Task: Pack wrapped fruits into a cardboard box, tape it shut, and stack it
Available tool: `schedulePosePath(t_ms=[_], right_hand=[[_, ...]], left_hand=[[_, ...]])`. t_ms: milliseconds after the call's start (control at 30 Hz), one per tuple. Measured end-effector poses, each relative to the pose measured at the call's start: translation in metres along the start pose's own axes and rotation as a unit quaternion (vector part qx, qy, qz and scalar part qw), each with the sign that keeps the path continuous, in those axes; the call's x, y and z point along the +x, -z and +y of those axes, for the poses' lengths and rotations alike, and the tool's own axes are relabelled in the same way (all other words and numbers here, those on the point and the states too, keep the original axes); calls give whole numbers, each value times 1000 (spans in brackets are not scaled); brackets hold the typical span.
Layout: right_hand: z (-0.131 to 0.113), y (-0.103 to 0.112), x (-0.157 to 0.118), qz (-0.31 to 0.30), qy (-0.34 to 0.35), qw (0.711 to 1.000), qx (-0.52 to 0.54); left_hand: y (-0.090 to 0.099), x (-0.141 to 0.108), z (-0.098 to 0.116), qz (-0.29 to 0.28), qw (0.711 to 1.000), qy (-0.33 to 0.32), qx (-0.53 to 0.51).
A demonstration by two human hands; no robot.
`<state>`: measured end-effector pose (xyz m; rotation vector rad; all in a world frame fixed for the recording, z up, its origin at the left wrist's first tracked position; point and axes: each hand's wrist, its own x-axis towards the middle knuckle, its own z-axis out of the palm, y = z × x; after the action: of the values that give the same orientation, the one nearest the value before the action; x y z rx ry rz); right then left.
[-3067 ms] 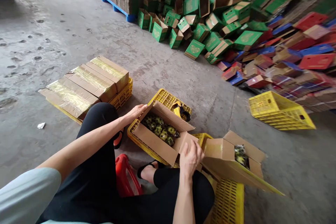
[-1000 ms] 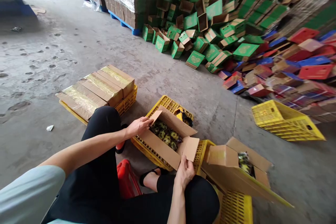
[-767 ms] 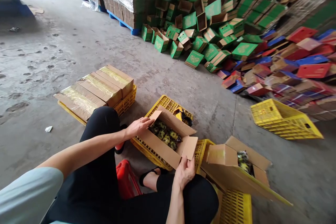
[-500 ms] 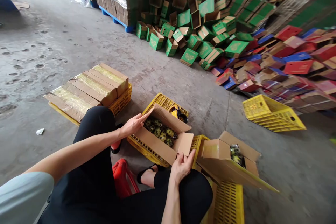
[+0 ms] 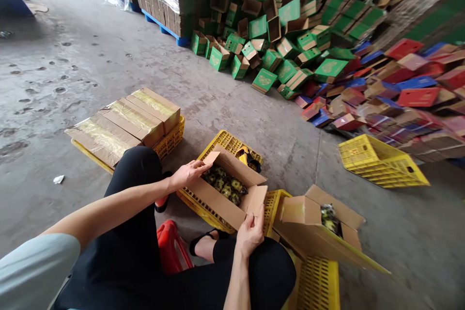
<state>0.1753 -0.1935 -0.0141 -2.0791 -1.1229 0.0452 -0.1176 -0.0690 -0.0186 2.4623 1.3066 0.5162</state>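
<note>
An open cardboard box [image 5: 218,202] rests on an upturned yellow crate [image 5: 228,143], with several dark-wrapped green items [image 5: 225,186] inside. At the box's left end, my left hand [image 5: 189,174] has its fingers on a short end flap. My right hand [image 5: 250,233] pinches the lower edge of the opposite end flap [image 5: 256,200] between thumb and fingers. A yellow and black tape dispenser [image 5: 248,158] lies on the crate behind the box. To the right, a second open box [image 5: 312,232] holds similar wrapped items.
Taped cardboard boxes [image 5: 132,123] stand on a yellow crate at the left. Another yellow crate [image 5: 381,162] sits at the right. Behind are piles of green boxes [image 5: 264,80] and red and blue boxes [image 5: 417,97]. A red stool [image 5: 169,247] is between my legs.
The left end flap now leans inward over the box under my left hand. My right hand has shifted slightly along its flap. The view has moved a little.
</note>
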Motion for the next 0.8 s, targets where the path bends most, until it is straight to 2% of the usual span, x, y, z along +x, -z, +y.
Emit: schedulePosePath(t_ms=[267,600,800], right_hand=[[-4,-1,1,-1,2,1000,5],[-2,-4,-1,-4,67,998,-17],[-3,-6,-4,1,147,989,-25]], left_hand=[[5,-2,6,-28,998,-27,56],[13,-2,10,-57,994,-46,80],[10,-3,10,-48,996,-42,66]])
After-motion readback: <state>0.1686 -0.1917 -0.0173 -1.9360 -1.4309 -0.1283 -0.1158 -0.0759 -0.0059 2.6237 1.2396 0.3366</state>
